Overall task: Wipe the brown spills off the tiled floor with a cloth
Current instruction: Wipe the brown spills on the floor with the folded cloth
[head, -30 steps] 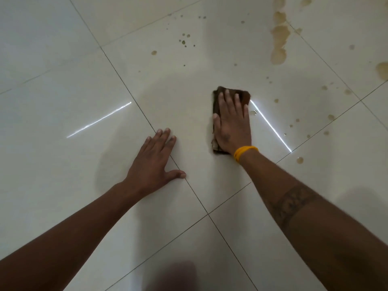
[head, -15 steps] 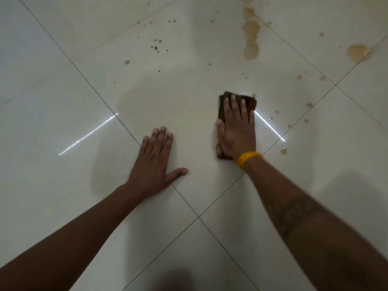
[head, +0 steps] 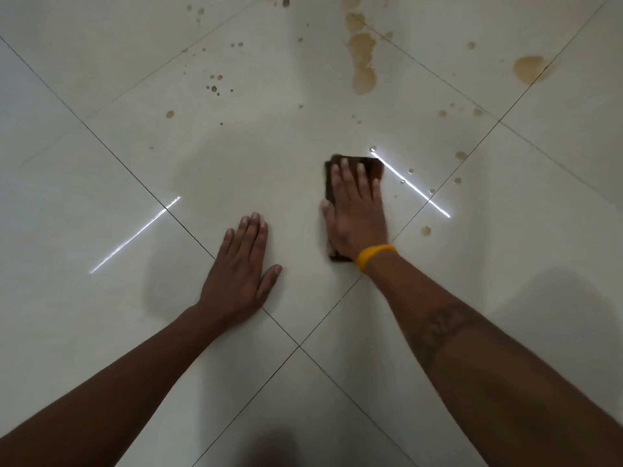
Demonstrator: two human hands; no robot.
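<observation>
The floor (head: 101, 332) is made of big, shiny, pale tiles. Thin dark lines run slantwise between them and cross near the middle, low down. Two bright white streaks of light shine on the tiles, one at 9 o'clock (head: 135, 234) and one at 3 o'clock (head: 411, 183). Nothing else of the room shows.

Two bare arms reach in from the bottom. The left hand (head: 239, 267) lies flat on the floor near the middle, fingers straight and close together, thumb out to the side. It holds nothing.

The right hand (head: 357, 214) wears one yellow band (head: 374, 256) on its wrist. It presses flat on one dark brown cloth (head: 374, 165), fingers laid out straight on top, not curled around it. The cloth is folded into a long shape just right of the middle, and its edges peek out past the fingertips and by the wrist.

The brown spills are mostly further away. One long puddle (head: 362, 59) sits at 12 o'clock. One round puddle (head: 529, 67) sits at 2 o'clock. Many small drops are spread about at 11 o'clock (head: 214, 88), too many to count. A few more drops lie at 3 o'clock, one (head: 425, 230) near the right hand.
</observation>
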